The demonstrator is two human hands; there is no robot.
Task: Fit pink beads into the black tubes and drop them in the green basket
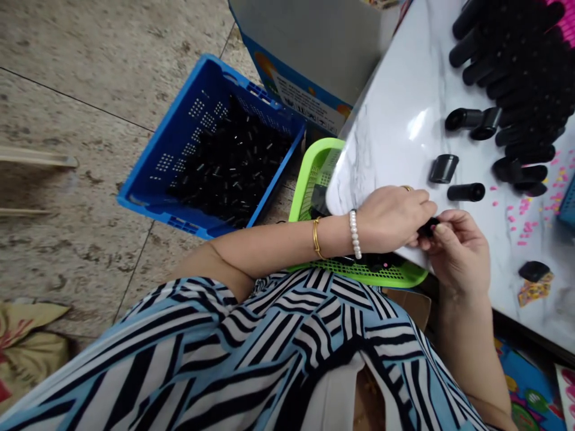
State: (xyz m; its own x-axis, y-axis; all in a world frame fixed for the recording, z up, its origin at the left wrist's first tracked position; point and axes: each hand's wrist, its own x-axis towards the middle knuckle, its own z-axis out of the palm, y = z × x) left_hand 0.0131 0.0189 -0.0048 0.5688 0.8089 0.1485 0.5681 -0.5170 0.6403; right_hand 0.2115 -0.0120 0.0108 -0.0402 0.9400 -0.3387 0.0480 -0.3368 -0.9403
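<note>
Above the near edge of the marble-patterned table [390, 131], my two hands meet at one small black plastic piece [428, 228]. My left hand [390, 218], with a pearl bracelet and a gold bangle at the wrist, has its fingers closed at the piece's left side. From the right, my right hand [465, 251] pinches it between thumb and fingers. A tiny pink spot shows by the right thumb. Fingers cover most of the piece. Just beyond lie a short black tube [466, 192] and a black cap-like piece [444, 169].
Many black tubes [516, 78] are heaped at the table's far right. Small pink and yellow bits [525, 209] are scattered nearby. Below the table edge sits a green basket [309, 179] with black pieces. On the floor, a blue crate [166, 149] holds many more.
</note>
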